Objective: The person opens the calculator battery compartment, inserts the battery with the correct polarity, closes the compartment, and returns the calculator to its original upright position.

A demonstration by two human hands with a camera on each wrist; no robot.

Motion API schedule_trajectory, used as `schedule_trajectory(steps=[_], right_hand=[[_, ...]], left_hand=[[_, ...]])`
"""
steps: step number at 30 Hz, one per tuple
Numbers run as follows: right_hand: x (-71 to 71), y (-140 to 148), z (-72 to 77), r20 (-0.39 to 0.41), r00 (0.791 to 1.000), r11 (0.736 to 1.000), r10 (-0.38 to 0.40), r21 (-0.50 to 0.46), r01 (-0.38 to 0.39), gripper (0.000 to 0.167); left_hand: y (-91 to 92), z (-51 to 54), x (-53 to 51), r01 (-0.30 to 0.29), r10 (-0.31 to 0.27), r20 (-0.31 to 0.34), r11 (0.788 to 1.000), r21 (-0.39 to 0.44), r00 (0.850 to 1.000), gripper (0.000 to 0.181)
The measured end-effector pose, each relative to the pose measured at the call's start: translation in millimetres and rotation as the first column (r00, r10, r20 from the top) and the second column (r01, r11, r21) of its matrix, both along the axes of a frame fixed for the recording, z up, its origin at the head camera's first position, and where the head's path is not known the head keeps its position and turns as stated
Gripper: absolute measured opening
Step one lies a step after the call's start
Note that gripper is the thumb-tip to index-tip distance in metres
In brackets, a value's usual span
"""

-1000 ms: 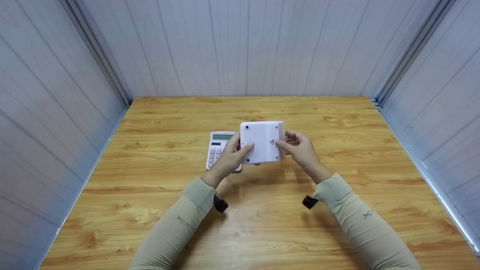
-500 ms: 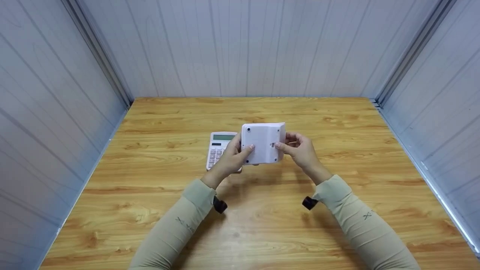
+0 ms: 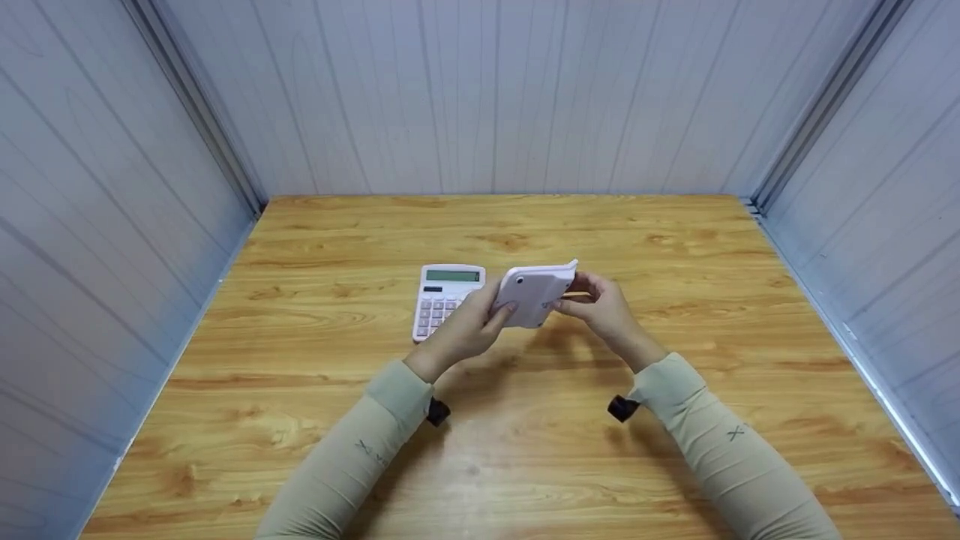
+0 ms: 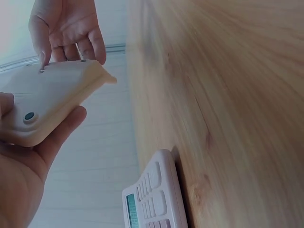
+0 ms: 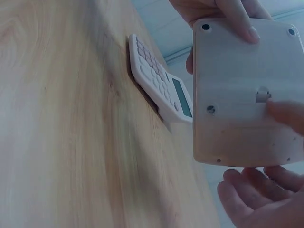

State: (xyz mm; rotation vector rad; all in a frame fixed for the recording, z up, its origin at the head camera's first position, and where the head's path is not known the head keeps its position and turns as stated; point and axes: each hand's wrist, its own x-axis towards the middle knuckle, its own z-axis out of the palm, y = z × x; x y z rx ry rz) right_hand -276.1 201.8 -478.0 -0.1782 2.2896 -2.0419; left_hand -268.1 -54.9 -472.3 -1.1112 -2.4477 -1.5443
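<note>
My left hand (image 3: 471,326) grips a pale pink calculator (image 3: 536,296) by one side, thumb on its back and fingers underneath. Its back, with dark round feet and a small notch (image 5: 262,95), faces me and is tilted; its keys are hidden. At the opposite edge is my right hand (image 3: 609,311). In the right wrist view the right thumb (image 5: 287,114) presses beside the notch, and the curled fingers (image 5: 251,187) are at the edge. A second pale pink calculator (image 3: 435,315) lies face up on the table, partly hidden behind the left hand.
The wood-grain table (image 3: 300,300) reaches to a pale panelled back wall (image 3: 465,97), with similar walls at left and right. Small black wrist cameras (image 3: 437,412) hang below both cuffs.
The held calculator has tilted, its back now seen at a steeper slant and its far corner raised to the right. The left hand turned with it, uncovering more of the calculator on the table.
</note>
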Motion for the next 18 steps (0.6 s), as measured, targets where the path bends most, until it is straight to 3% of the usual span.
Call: schedule_trajectory(steps=[3,5,8,12,18], right_hand=[[3.4,-3.1,3.4,0.056,0.998,1.0,-0.002,-0.03,0.004,0.056],[6.5,-5.6,6.6,0.102,0.995,0.996,0.011,-0.094,-0.002,0.056],[12.6,-8.8,12.6,0.154,0.986,0.979,0.064,-0.202,-0.032,0.052],[20.3,-10.2,20.6,0.19,0.972,0.952,0.135,-0.298,-0.074,0.041],[23.6,-8.9,23.4,0.193,0.961,0.922,0.199,-0.369,-0.117,0.032]], left_hand=[[2.0,-0.9,0.4,-0.056,0.045,-0.122,0.995,-0.088,0.991,0.041],[3.2,-2.1,1.0,-0.107,0.073,-0.224,0.984,-0.144,0.972,0.04],[5.2,-4.4,2.4,-0.185,0.103,-0.36,0.962,-0.202,0.927,0.038],[8.2,-5.2,4.9,-0.256,0.111,-0.483,0.935,-0.245,0.868,0.036],[13.3,-4.9,8.1,-0.326,0.059,-0.639,0.893,-0.309,0.767,0.034]])
